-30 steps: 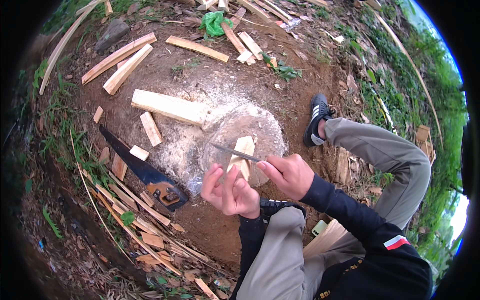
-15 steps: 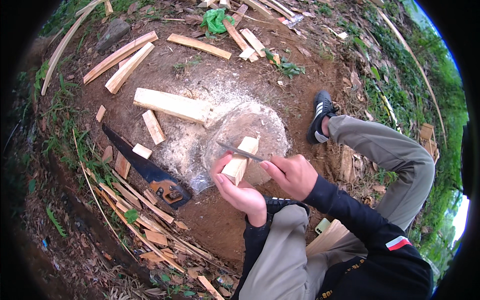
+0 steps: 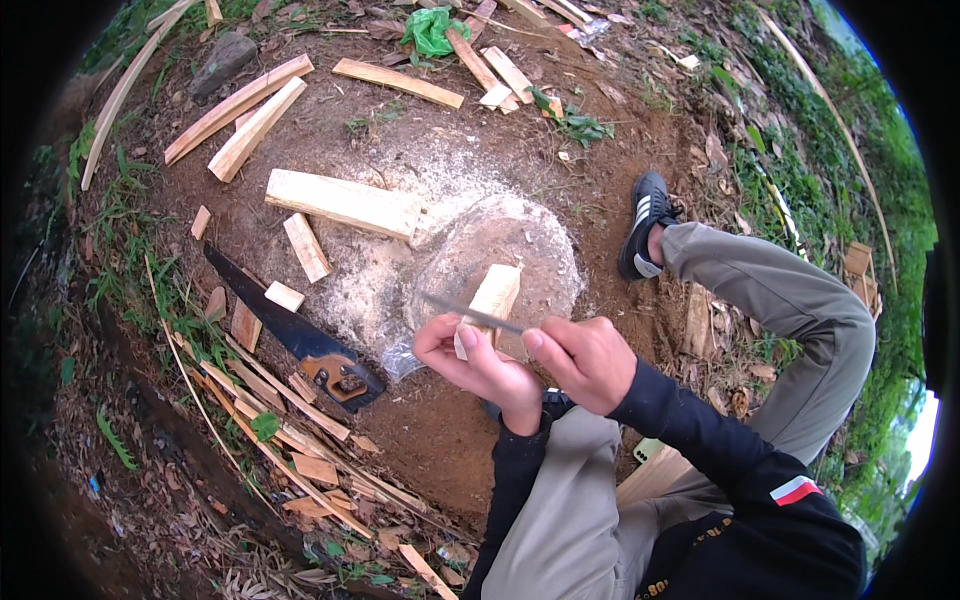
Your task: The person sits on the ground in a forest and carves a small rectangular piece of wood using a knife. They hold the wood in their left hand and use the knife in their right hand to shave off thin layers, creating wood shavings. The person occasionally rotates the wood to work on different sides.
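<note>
My left hand (image 3: 482, 370) is wrapped round the near end of a short, pale wooden block (image 3: 497, 292). The block's far end points at the round, sawdust-covered stump top (image 3: 550, 265) behind it; whether they touch I cannot tell. In my right hand (image 3: 588, 362) is a knife, its handle hidden in my fist. Its thin grey blade (image 3: 452, 306) lies across the block, tip to the left, slightly blurred.
A handsaw (image 3: 290, 325) lies on the soil at left. Beyond it are a thick wooden beam (image 3: 345, 205) and several offcuts. Wood strips (image 3: 285, 435) are heaped at lower left. A green plastic bag (image 3: 430, 32) lies at the far side, and my shoe (image 3: 648, 222) is right of the stump.
The knife blade has slid a little down the block toward me. My left fingers have shifted higher round the block, with the thumb now across its near part.
</note>
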Available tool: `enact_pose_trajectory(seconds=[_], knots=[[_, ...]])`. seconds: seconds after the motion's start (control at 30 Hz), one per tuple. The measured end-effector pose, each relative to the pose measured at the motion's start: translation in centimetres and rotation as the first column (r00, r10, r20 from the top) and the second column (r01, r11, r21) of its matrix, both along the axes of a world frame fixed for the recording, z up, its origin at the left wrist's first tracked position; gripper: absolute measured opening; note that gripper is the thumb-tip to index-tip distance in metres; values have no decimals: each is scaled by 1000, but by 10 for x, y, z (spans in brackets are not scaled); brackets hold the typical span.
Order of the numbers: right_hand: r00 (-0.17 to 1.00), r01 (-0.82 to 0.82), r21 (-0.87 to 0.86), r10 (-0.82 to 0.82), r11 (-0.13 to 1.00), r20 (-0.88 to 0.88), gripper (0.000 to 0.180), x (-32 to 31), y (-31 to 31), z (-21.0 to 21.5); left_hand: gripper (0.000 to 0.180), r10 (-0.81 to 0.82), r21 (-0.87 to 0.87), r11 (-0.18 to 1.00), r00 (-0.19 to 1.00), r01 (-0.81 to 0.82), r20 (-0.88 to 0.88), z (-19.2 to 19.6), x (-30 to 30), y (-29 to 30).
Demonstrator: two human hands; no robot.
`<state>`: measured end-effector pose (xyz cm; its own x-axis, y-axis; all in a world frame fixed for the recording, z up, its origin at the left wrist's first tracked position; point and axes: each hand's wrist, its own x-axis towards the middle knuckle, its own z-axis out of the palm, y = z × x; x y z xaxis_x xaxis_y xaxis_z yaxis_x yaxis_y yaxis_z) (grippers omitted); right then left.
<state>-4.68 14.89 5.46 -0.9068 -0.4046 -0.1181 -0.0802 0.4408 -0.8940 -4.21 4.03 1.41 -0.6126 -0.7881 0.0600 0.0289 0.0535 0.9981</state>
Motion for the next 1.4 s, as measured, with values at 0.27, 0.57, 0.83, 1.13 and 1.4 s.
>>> enact_pose_trajectory(seconds=[0.27,0.57,0.83,1.13,1.4], knots=[[992,-26,100,38,995,-123,40,9,-7,-8,36,134,-145,977,980,-156,-147,-31,0,1],[988,-41,71,51,997,-148,32,5,0,-21,28,255,-4,966,952,-259,-169,-18,-8,14],[1000,6,73,-5,997,-12,30,-5,7,-32,23,134,-167,973,978,-160,-159,-22,-5,12],[998,17,83,-12,996,-59,31,-16,12,-38,17,-32,-364,930,979,-44,-200,-19,-5,8],[1000,-25,-78,25,997,4,29,-11,-1,-21,24,159,-119,977,976,-177,-150,-11,-11,21]])
